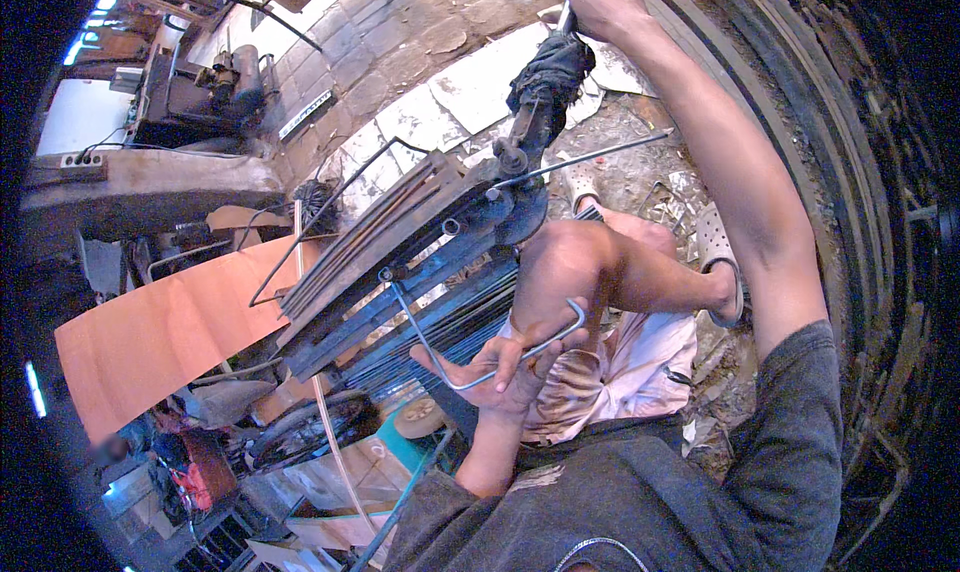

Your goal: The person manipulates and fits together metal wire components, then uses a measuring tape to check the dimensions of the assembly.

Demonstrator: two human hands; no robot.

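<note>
My left hand (505,374) is palm up, with its fingers curled around a bent metal rod (418,334). One end of the rod reaches a peg on the dark metal bench frame (420,234); its other end curves into a hook above my fingers. Stretched far forward, my right hand (608,7) grips the end of a long lever (532,122). Black cloth or rubber is wrapped round that lever, which meets the frame at a bolted pivot (510,157). A thin straight rod (590,159) sticks out to the right from beside the pivot.
My bent knee (565,257) is close beside the frame. Dark rods (425,347) lie bundled under it. An orange-brown sheet (180,337) stands at the left, near a wheel (320,427). Long metal bars (760,102) run along the right. Scraps litter the ground.
</note>
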